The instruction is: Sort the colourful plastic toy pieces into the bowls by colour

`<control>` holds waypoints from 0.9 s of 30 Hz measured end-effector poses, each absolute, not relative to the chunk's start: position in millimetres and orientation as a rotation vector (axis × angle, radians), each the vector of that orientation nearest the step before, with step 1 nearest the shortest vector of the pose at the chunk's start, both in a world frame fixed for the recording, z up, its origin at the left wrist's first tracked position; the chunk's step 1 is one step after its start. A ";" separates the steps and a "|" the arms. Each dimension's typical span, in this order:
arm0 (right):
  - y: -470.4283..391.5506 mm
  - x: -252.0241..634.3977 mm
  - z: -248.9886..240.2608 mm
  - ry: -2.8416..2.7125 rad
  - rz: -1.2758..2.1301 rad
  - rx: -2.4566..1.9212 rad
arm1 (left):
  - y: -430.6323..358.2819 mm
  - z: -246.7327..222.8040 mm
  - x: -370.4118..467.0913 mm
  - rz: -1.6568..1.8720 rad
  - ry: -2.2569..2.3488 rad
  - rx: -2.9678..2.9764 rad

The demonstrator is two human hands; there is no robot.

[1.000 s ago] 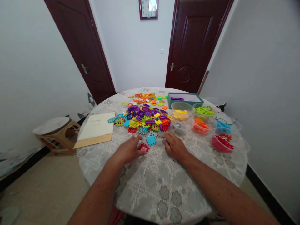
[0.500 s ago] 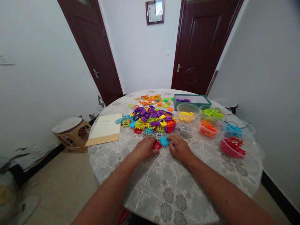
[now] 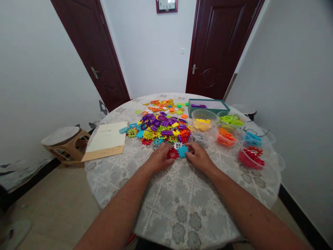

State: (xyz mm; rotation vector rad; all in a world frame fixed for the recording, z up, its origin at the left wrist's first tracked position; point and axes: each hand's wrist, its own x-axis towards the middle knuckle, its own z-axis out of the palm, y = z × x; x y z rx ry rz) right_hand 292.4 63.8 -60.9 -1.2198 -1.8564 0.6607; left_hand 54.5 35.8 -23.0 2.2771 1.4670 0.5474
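Note:
My left hand (image 3: 159,158) is closed on the left side of a red toothed plastic building piece (image 3: 172,153). My right hand (image 3: 199,157) pinches the right edge of a blue toothed piece (image 3: 182,151), its index finger reaching toward a silver-grey windowed piece (image 3: 178,145). Red and blue lie side by side, with the grey one behind them; whether their teeth interlock I cannot tell. Just beyond my hands spreads a heap of mixed building pieces (image 3: 166,126) in purple, yellow, red, blue and green.
On the right stand clear tubs of sorted pieces: yellow (image 3: 205,121), orange (image 3: 227,136), red (image 3: 252,158), among several others. A green box (image 3: 208,107) holds some purple pieces. Pale paper (image 3: 106,140) lies at the left of the round table, a stool (image 3: 66,144) beside it.
The view has tipped downward and shifted slightly. The grey piece now catches more light, and my right fingers have moved along the blue piece's upper edge toward it.

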 end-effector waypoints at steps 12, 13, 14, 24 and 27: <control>56.6 291.2 -52.6 -1.554 1.036 -1.216 | 39.7 -26.5 48.4 0.770 1.385 2.187; 55.9 290.6 -50.9 -1.520 1.072 -1.206 | 40.4 -25.9 47.6 0.782 1.385 2.165; 55.3 289.9 -49.3 -1.497 1.111 -1.200 | 40.9 -25.2 46.8 0.783 1.383 2.141; 55.0 289.5 -47.7 -1.444 1.315 -1.155 | 38.3 -22.5 53.3 0.845 1.211 1.459; 54.8 289.4 -48.8 -1.488 1.309 -1.130 | 39.5 -22.4 55.7 0.889 1.202 1.344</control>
